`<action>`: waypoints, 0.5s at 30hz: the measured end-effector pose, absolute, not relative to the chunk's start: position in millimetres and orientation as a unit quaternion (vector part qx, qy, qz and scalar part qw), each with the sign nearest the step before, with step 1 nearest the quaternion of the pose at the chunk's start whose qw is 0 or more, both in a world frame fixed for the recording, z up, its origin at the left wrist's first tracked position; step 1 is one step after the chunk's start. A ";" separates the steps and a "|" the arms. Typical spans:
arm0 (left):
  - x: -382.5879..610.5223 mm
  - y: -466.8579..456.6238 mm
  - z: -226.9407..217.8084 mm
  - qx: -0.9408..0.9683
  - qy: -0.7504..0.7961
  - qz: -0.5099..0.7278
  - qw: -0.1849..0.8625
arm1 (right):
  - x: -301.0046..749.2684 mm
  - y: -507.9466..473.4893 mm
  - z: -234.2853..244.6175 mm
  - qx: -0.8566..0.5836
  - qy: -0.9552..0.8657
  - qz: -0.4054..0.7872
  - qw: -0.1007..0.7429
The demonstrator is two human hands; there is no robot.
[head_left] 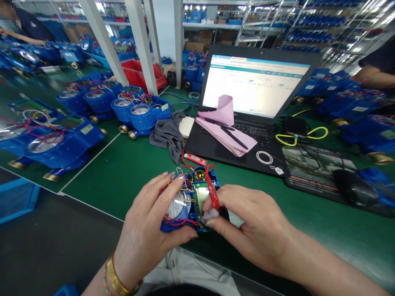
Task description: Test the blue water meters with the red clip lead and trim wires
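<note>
A blue water meter [180,205] with its cover off lies in front of me at the table's near edge. It shows a round dial, a green circuit board [201,195] and thin coloured wires. My left hand [151,218] is wrapped around the meter's left side, fingers over the top and thumb at the near edge. Over the board, my right hand [247,222] is closed, thumb and finger pinching a small greyish-white lump [210,215]. A red wrapped strip [211,185] rises beside the lump and touches the right fingers. The meter's right end is partly hidden by that hand.
A laptop [225,152] stands behind the meter, with pink papers [228,135] and pens on it. A grey cloth [169,133] and several blue meters [142,115] lie left. A mouse [354,187] sits right. Other people work at both sides.
</note>
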State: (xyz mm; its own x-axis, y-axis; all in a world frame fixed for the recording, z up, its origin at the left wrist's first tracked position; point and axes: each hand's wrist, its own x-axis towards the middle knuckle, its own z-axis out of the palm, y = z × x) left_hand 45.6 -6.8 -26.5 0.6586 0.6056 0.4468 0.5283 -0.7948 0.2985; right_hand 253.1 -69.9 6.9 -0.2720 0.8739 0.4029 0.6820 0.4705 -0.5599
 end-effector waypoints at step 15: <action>43.3 1.7 -31.6 0.914 0.295 0.278 -0.011 | 246.4 -67.4 -1.2 -0.483 -0.777 0.083 0.394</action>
State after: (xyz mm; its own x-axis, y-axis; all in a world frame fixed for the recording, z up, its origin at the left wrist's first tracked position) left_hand 43.3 1.7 -31.6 0.6706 0.5335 0.5154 0.5459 -0.8254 0.1441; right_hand 246.4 -67.4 -1.2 -0.2226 0.8165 0.5327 0.6864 0.5193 -0.5091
